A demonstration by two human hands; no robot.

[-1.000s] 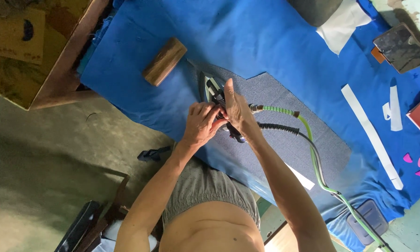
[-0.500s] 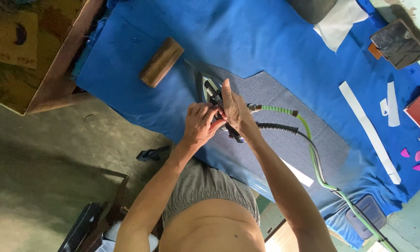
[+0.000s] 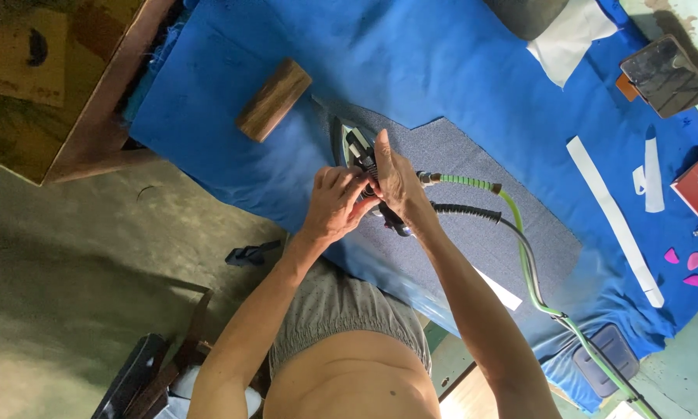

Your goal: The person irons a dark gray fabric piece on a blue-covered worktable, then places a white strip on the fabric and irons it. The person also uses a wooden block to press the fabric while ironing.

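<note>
While the iron [image 3: 358, 149] stands on the grey cloth [image 3: 473, 225], both hands are bunched together at its handle end. The right hand [image 3: 396, 185] is wrapped over the black handle, its grip pressed together around it, with the fingers running forward along the top of the iron. The left hand [image 3: 335, 205] sits just beside it, touching it, fingers curled in against the handle; I cannot tell whether that grip actually pinches anything or only rests there.

The iron lies near the middle of the counter, its pointed tip aimed away from the person, on the near corner of the grey cloth, which is spread flat over a blue sheet [image 3: 411, 62] covering the counter. From behind the right hand a green hose [image 3: 520, 233] and a black cable [image 3: 473, 211] trail off together across the grey cloth toward the counter's edge.

A wooden block [image 3: 273, 99] lies well apart from the iron on the blue sheet. A long white strip [image 3: 614, 220] rests farther off past the grey cloth, and a dark phone [image 3: 664, 74] sits at the far corner.
</note>
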